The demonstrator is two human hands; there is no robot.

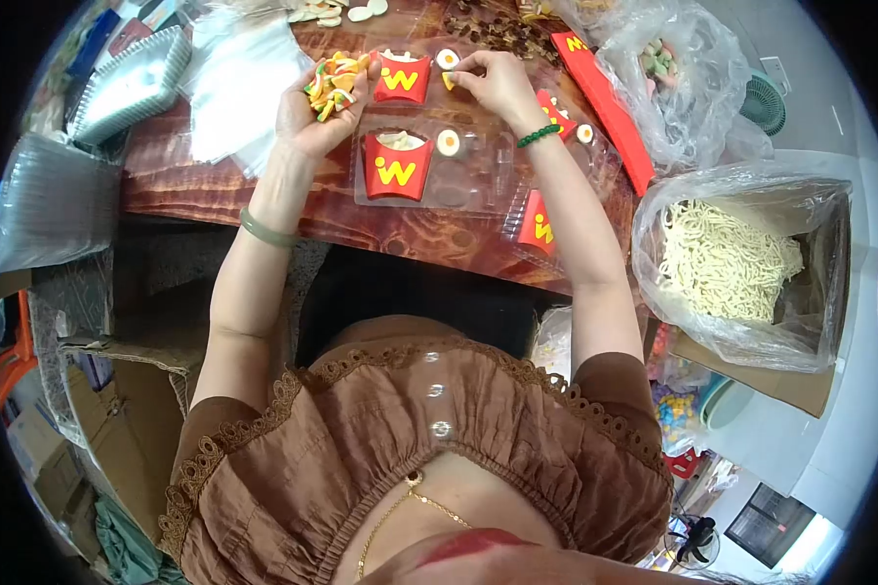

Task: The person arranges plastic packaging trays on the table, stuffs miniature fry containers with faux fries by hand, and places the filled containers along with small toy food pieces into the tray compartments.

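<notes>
Wedge-shaped gummy [448, 82], small and orange-yellow, is at the fingertips of our right hand [492, 86], thumb and fingers drawn together on it, over the farther clear tray [442, 103] and just beside its fried-egg candy [447, 59]. Its long axis seems to run from the far side of the table toward us; our fingers partly cover it, so we cannot tell exactly where its tip points. Our left hand [324, 119] is palm up, fingers curled around a heap of orange, yellow and green gummies [333, 86].

Before us, the farther tray also holds a red fry box [402, 80], its long axis pointing away from us, with pale pieces at its far, open end. In the nearer clear tray [451, 180], a second red fry box [396, 175] lies the same way, filled with pale pieces, beside another egg candy [448, 142]. To our right, a carton lined with clear plastic [810, 190] holds pale yellow strands [722, 261], and a clear bag [712, 107] contains pastel pieces [659, 62]. Stacked clear containers [54, 205] stand at our left.
</notes>
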